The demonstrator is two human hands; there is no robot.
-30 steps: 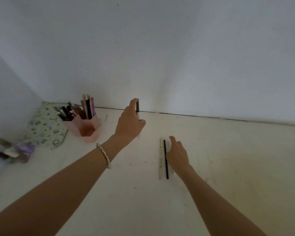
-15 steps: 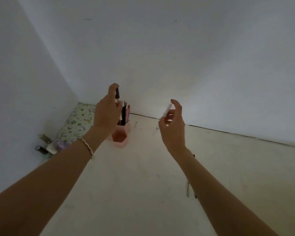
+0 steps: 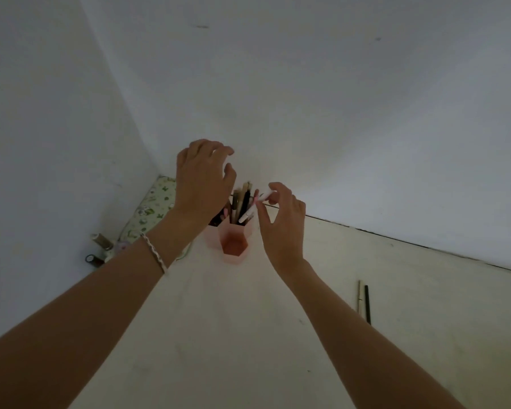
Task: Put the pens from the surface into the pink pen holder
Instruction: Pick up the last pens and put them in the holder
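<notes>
One white pen (image 3: 250, 214), pinched by the right hand (image 3: 281, 228), slants down-left into the pink pen holder (image 3: 245, 231) (left hand (image 3: 201, 184) relaxed, empty).

Pink pen holder (image 3: 235, 246), white pen (image 3: 249, 213), black pen (image 3: 367, 305), beige pen (image 3: 359, 295), green floral-print pouch (image 3: 151, 208), white braided bracelet (image 3: 155, 254)

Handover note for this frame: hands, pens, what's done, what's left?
Left hand hovers above the pink pen holder, fingers loosely curled, holding nothing.
Right hand pinches a white pen, its lower end at the holder's rim.
Done: several pens stand in the holder.
Left: release the white pen, then fetch the beige pen and black pen lying side by side on the surface.
</notes>
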